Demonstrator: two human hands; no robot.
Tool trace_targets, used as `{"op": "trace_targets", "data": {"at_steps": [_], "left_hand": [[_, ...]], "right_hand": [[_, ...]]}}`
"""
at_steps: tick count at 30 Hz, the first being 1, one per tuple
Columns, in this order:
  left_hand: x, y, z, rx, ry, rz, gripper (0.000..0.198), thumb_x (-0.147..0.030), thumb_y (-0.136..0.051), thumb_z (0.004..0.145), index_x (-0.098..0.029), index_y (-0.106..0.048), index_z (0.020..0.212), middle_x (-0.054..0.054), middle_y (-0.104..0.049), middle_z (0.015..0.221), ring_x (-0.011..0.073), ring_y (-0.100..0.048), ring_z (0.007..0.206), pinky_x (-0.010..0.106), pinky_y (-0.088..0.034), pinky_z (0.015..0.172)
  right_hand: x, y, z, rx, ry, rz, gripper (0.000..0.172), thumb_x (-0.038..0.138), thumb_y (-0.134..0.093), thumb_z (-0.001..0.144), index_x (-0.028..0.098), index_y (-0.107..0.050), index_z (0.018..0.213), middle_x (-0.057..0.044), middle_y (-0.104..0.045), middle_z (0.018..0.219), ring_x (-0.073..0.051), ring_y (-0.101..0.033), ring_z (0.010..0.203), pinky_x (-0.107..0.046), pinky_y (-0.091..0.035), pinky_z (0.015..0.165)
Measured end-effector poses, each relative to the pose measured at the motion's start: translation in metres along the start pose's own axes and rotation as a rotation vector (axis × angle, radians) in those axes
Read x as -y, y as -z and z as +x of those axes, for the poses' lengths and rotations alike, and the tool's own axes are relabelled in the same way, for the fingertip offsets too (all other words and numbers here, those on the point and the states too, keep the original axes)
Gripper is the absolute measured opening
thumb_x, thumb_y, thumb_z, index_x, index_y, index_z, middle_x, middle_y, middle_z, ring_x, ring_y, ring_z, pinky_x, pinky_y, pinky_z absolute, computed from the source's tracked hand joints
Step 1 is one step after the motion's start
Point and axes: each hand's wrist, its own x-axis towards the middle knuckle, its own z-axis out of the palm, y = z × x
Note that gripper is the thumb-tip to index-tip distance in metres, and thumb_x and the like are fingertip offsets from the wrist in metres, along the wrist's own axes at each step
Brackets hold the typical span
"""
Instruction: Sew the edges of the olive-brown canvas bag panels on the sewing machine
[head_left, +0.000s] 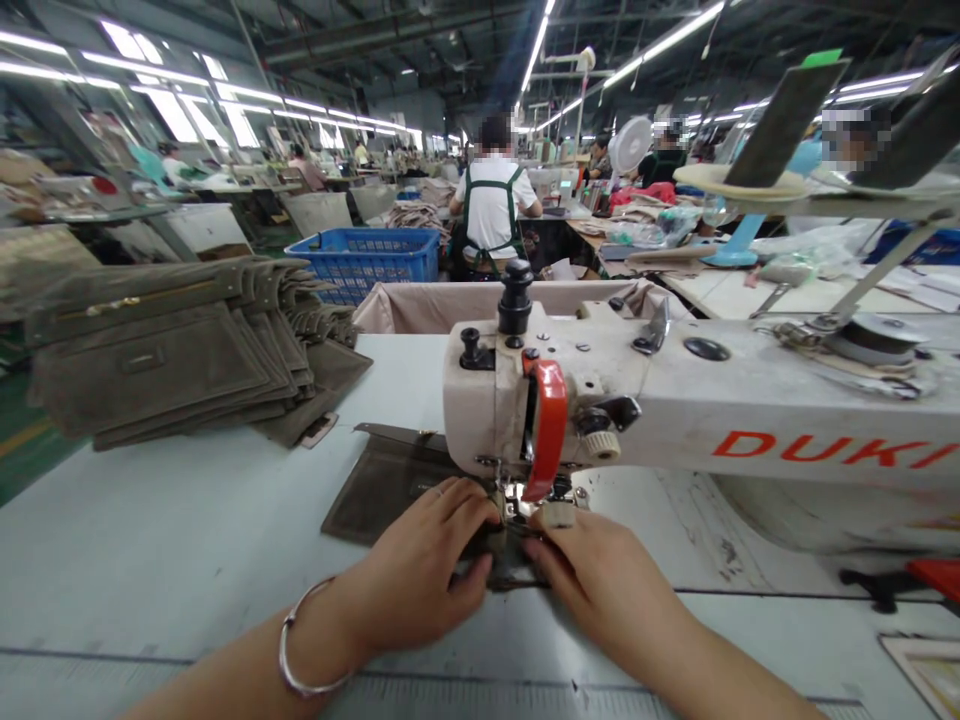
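A dark olive fabric panel lies flat on the table, its right part under the needle area of a white sewing machine. My left hand, a silver bangle on its wrist, pinches the panel's edge just left of the presser foot. Right of the foot, my right hand has its thumb and fingers closed on the same panel's near edge. The fingertips of both hands are partly hidden by the fabric and the machine. A red guard hangs on the machine head above them.
A stack of olive fabric pieces with zippers rests at the table's left. Behind the table stand a cloth-lined bin and a blue plastic basket. A person sits beyond, back turned. Thread cones rise at right.
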Motion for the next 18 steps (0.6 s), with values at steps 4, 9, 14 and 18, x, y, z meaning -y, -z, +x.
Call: {"op": "trace_targets", "data": {"at_steps": [4,9,14,18], "left_hand": [[0.002,-0.002,0.002,0.007,0.035,-0.088,0.033,-0.021,-0.071,0.079,-0.018,-0.053,0.105,0.008,-0.059,0.109,0.0254,-0.055,0.102,0.044,-0.049,0.091],[0.011,-0.006,0.002,-0.070,0.035,-0.180,0.015,-0.010,-0.052,0.092,-0.019,-0.057,0.103,0.005,-0.061,0.105,0.0187,-0.057,0.099,0.036,-0.050,0.090],[0.012,-0.005,0.003,-0.104,0.018,-0.237,0.013,-0.012,-0.053,0.094,-0.019,-0.061,0.102,0.004,-0.064,0.104,0.0179,-0.058,0.100,0.035,-0.050,0.094],[0.009,-0.002,0.005,-0.088,0.021,-0.217,0.013,-0.013,-0.052,0.094,-0.019,-0.062,0.100,0.004,-0.065,0.103,0.0174,-0.060,0.097,0.035,-0.052,0.092]], "right_hand": [[-0.003,-0.006,0.001,-0.033,0.007,0.077,0.016,0.018,-0.043,0.096,0.023,-0.056,0.102,-0.003,-0.062,0.097,-0.022,-0.057,0.089,-0.037,-0.045,0.078],[0.000,-0.002,-0.004,-0.097,0.034,0.151,0.016,0.020,-0.043,0.096,0.023,-0.057,0.103,-0.004,-0.061,0.098,-0.021,-0.056,0.091,-0.035,-0.045,0.079],[0.000,-0.006,-0.003,-0.121,0.084,0.129,0.018,0.019,-0.044,0.096,0.025,-0.058,0.106,-0.003,-0.062,0.099,-0.021,-0.057,0.091,-0.035,-0.045,0.078],[-0.002,-0.008,0.001,-0.126,0.076,0.101,0.017,0.019,-0.045,0.096,0.025,-0.058,0.105,-0.003,-0.062,0.099,-0.022,-0.057,0.091,-0.036,-0.046,0.079]]}}
